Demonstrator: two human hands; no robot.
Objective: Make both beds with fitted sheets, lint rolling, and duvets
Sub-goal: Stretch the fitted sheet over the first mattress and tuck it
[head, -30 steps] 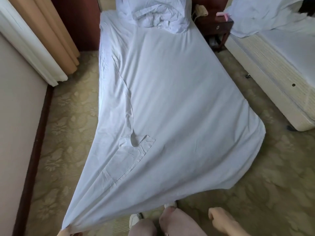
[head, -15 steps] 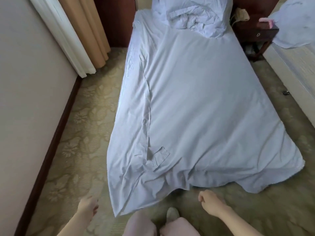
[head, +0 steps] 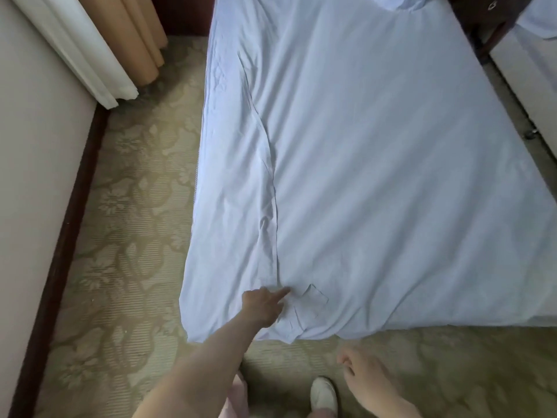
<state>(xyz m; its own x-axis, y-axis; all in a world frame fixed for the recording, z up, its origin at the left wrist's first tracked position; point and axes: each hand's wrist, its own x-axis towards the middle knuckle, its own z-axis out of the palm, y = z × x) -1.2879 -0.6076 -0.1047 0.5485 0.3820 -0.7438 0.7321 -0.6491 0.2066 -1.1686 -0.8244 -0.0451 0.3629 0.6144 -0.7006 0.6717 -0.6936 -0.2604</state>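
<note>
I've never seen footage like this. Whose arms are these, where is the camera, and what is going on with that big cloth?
There is no machine here. A person wears one wide-angle camera on the head, looking forward and down, so you see their own arms from above. In front lies a pale blue sheet, spread out, loose and wrinkled, its near edge drooping toward the patterned carpet. The left hand reaches out with its forefinger stretched onto a fold of the sheet; it grips nothing. The right hand hangs over the carpet, blurred, fingers loosely curled, holding nothing. A white shoe shows below. Curtains hang at upper left, and a bed's bare side shows at far right.
</note>
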